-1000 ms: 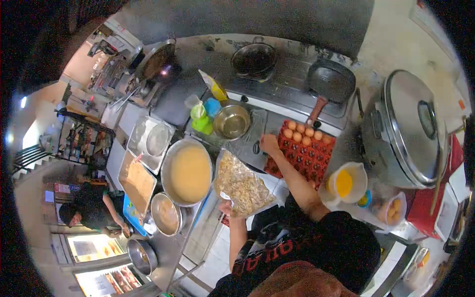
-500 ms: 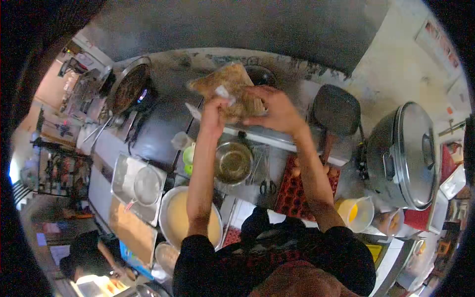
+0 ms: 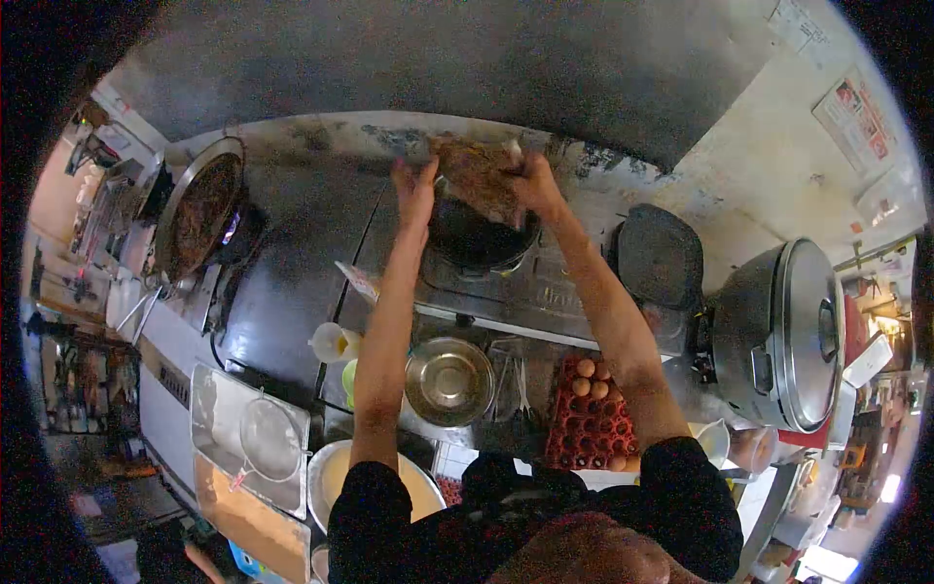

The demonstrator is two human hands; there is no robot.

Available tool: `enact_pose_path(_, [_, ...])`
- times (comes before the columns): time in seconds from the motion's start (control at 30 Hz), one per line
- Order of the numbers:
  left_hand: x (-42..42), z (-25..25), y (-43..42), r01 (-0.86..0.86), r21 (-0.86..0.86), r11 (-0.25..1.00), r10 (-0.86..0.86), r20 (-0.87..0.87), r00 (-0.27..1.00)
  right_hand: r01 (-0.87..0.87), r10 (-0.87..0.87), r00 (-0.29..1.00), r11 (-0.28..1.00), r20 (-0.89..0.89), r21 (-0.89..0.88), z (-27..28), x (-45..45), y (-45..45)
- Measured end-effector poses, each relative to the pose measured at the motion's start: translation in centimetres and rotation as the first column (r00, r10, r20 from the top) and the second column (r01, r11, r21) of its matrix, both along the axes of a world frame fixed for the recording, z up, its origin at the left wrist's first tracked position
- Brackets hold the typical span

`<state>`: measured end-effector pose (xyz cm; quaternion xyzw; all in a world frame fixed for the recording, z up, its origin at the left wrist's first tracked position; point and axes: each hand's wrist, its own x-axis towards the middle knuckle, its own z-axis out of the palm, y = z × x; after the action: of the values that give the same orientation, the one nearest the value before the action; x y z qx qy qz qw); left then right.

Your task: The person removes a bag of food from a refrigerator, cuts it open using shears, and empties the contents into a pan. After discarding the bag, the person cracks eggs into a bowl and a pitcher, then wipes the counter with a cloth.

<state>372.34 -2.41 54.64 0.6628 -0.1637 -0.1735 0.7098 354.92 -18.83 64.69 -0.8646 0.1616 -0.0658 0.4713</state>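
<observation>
Overhead, a blurred bag of brown food [image 3: 479, 177] hangs tilted above the dark wok [image 3: 474, 237] on the stove [image 3: 556, 300], the right hand [image 3: 535, 187] closed on its right side. At its left edge, the left hand [image 3: 416, 198] holds its fingers a little apart, though blur makes it impossible to tell whether they grip the bag. Nearer the person's body, the empty steel bowl [image 3: 449, 382] sits between the forearms, and the red egg tray [image 3: 587, 430] lies to its right, partly filled with eggs [image 3: 583, 387].
</observation>
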Motion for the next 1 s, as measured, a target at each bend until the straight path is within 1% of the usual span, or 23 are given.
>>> enact_pose_path(0.03, [1.0,-1.5,-0.1,-0.047,0.012,0.999,0.045,0.162,0.986,0.024,-0.032,0.998,0.990,0.053,0.142,-2.0,0.5,-0.7])
enact_pose_path(0.07, [1.0,-1.4,-0.1,-0.077,0.040,0.996,0.062,0.287,0.956,0.019,-0.091,0.975,0.942,0.202,0.334,-5.3,2.3,-1.4])
enact_pose_path(0.1, [0.9,-1.0,-0.3,-0.109,0.064,0.992,0.074,0.411,0.909,-0.033,-0.149,0.928,0.881,0.343,0.473,-7.8,3.5,-2.1])
enact_pose_path(0.13, [-0.2,0.9,-0.3,-0.087,0.095,0.992,0.043,0.396,0.917,-0.082,-0.169,0.884,0.862,0.436,0.500,-9.3,3.9,-2.2])
enact_pose_path(0.17, [-2.3,3.8,-0.4,-0.062,0.124,0.990,0.009,0.384,0.923,-0.094,-0.081,0.895,0.928,0.440,0.361,-7.7,3.6,-1.2])
enact_pose_path(0.27, [-4.5,4.0,-2.5,-0.154,0.108,0.982,0.075,0.530,0.845,-0.091,-0.211,0.705,0.920,0.677,0.382,-11.5,5.2,-1.7])
enact_pose_path(0.3, [-4.1,1.6,-3.9,-0.204,0.028,0.979,0.145,0.612,0.778,0.004,-0.198,0.728,0.958,0.656,0.285,-11.4,5.9,-2.1])
enact_pose_path(0.33, [-4.0,1.0,-4.5,-0.242,-0.054,0.969,0.213,0.680,0.701,0.098,-0.194,0.751,0.978,0.631,0.184,-11.4,6.5,-2.2])
enact_pose_path(0.37, [-2.9,0.5,-4.2,-0.183,0.070,0.981,0.096,0.645,0.758,0.187,-0.197,0.776,0.979,0.599,0.079,-11.6,6.9,-2.2])
enact_pose_path(0.4, [-2.2,0.6,-3.7,-0.118,0.196,0.974,-0.023,0.598,0.801,0.135,-0.211,0.734,0.977,0.645,0.166,-12.9,7.3,-2.1])
enact_pose_path(0.43, [1.9,-4.2,-5.2,-0.127,0.258,0.958,-0.056,0.601,0.797,0.076,-0.230,0.693,0.966,0.684,0.247,-15.0,7.6,-1.7])
enact_pose_path(0.47, [3.8,-7.2,-6.5,-0.134,0.320,0.938,-0.091,0.600,0.795,0.032,-0.215,0.791,0.950,0.572,0.311,-10.9,5.5,0.2])
enact_pose_path(0.5, [1.9,-4.0,-5.8,-0.003,0.246,0.969,-0.091,0.367,0.926,0.007,-0.186,0.875,0.928,0.447,0.372,-6.3,3.2,2.3])
enact_pose_path(0.53, [-0.1,-0.3,-5.1,0.062,0.139,0.988,-0.078,0.110,0.991,0.023,-0.220,0.866,0.915,0.450,0.403,-8.0,3.7,1.4])
enact_pose_path(0.57, [-1.5,0.9,-4.8,0.028,0.181,0.983,-0.063,0.187,0.980,0.035,-0.254,0.853,0.899,0.455,0.436,-11.2,4.9,-0.2])
enact_pose_path(0.6, [-2.0,1.5,-4.7,-0.009,0.220,0.975,-0.051,0.267,0.962,0.065,-0.282,0.825,0.908,0.490,0.413,-12.5,5.7,-1.3])
enact_pose_path(0.63, [-2.0,1.4,-4.7,0.007,0.149,0.989,-0.040,0.218,0.975,0.097,-0.307,0.794,0.916,0.524,0.390,-13.3,6.3,-2.1])
enact_pose_path(0.7, [-1.9,1.0,-4.5,0.030,0.003,1.000,-0.030,0.117,0.993,0.218,-0.318,0.695,0.948,0.645,0.233,-14.2,7.0,-3.4])
enact_pose_path(0.77, [-1.5,0.5,-4.2,0.030,-0.145,0.989,-0.028,0.010,1.000,0.168,-0.270,0.612,0.963,0.744,0.212,-11.5,5.6,-1.9])
enact_pose_path(0.8, [-1.5,0.4,-4.2,0.024,-0.217,0.976,-0.035,-0.045,0.998,0.177,-0.255,0.643,0.967,0.722,0.185,-9.2,4.7,-1.3])
enact_pose_path(0.83, [-1.7,0.8,-4.3,-0.036,-0.233,0.972,0.012,-0.106,0.994,0.184,-0.240,0.674,0.970,0.699,0.156,-6.8,3.7,-0.7])
enact_pose_path(0.9, [-2.1,1.5,-4.5,-0.163,-0.255,0.953,0.104,-0.230,0.968,0.235,-0.232,0.847,0.970,0.479,0.056,-2.8,2.0,-0.2])
enact_pose_path(1.0, [-0.4,0.2,-4.1,-0.061,-0.270,0.961,0.026,-0.134,0.991,0.245,-0.225,0.806,0.969,0.547,0.038,-4.0,2.4,-1.1])
